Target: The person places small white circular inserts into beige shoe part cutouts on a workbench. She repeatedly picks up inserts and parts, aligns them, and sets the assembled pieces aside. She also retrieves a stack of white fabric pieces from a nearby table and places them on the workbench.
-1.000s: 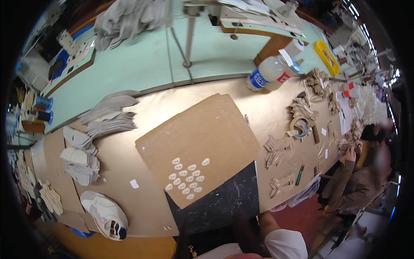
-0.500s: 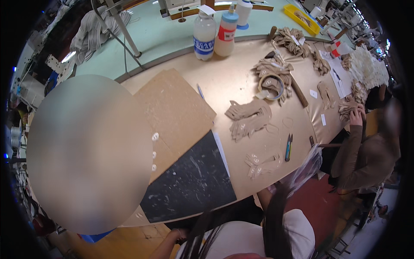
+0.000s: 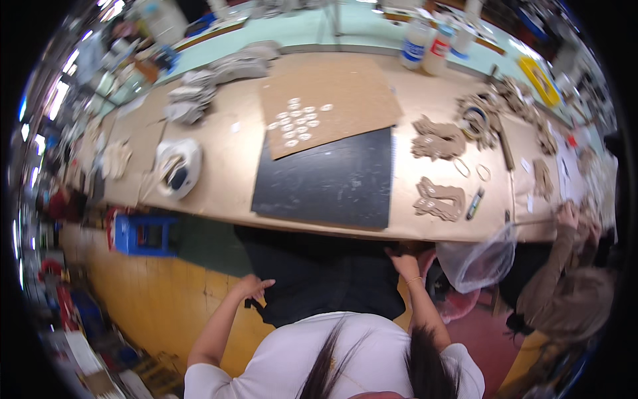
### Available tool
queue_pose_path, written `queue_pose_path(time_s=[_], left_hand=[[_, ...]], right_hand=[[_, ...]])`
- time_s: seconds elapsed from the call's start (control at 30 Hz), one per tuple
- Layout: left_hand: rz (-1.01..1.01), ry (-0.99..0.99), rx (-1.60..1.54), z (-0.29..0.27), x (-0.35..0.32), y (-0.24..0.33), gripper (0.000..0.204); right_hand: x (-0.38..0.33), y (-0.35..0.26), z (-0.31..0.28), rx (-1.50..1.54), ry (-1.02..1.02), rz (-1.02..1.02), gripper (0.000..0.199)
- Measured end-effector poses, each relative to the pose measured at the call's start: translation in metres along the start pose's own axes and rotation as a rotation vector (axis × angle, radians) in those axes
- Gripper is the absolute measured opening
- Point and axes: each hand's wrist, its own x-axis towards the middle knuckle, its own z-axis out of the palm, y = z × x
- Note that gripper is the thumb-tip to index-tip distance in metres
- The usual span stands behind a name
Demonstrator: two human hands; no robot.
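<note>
Labels (image 3: 413, 52) too blurred to read

The left hand (image 3: 253, 286), fingers loosely parted and empty, hangs beside black clothing (image 3: 325, 282) over the lap. The right hand (image 3: 405, 265) is by the worktable (image 3: 222, 169)'s front edge; its grip cannot be told. Beyond stand a blue-labelled bottle (image 3: 417, 33) and a red-labelled bottle (image 3: 436, 65).

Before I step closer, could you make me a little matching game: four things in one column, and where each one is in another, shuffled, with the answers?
Things:
1. small white pieces
2. black sheet
3. blue stool
4. yellow tray

Places:
A. standing on the floor
B. partly covered by the brown board
C. on the pale green surface
D. lying on top of the brown board

Pairs: 1-D, 2-B, 3-A, 4-C
</note>
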Motion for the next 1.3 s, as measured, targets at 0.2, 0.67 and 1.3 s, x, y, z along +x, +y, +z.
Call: queue_pose_path(time_s=[0.2, 0.67, 1.3], left_hand=[[0.247, 0.371, -0.183, 0.032, -0.024, 0.0, 0.052], [0.245, 0.029, 0.389, 0.048, -0.046, 0.056, 0.02], [0.656, -0.086, 0.372, -0.071, -0.158, 0.262, 0.035]], right_hand=[[0.014, -0.004, -0.027, -0.005, -0.435, 0.124, 0.053], [-0.047, -0.022, -0.069, 0.121, -0.345, -0.205, 0.026], [0.08, -0.168, -0.264, 0.249, 0.276, -0.552, 0.014]])
